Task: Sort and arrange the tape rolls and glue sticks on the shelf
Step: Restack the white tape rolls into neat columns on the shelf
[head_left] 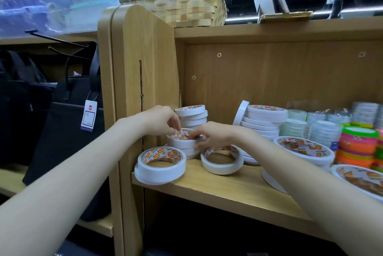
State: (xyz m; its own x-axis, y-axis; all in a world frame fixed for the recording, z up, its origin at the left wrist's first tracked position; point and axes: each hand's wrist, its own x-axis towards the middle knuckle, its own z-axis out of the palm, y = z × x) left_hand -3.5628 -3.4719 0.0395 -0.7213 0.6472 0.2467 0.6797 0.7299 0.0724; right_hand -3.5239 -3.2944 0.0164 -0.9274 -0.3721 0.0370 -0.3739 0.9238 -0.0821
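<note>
Both hands meet over a short stack of white tape rolls (181, 143) at the left end of the wooden shelf (228, 183). My left hand (160, 119) pinches the top roll's rim from the left. My right hand (209, 134) grips the same roll from the right, fingers curled over its edge. Behind them stands a taller stack of white rolls (192, 115). Two wider white rolls lie flat in front, one at the shelf's left edge (160, 165) and one beside it (221, 161). No glue sticks are in view.
Another white stack (264, 120) with a roll leaning on it stands further right, then clear tape rolls (319, 129), neon coloured rolls (356, 145) and large flat rolls (303, 151). The shelf's side panel (134, 69) rises at left. Black bags (62, 123) hang beyond it.
</note>
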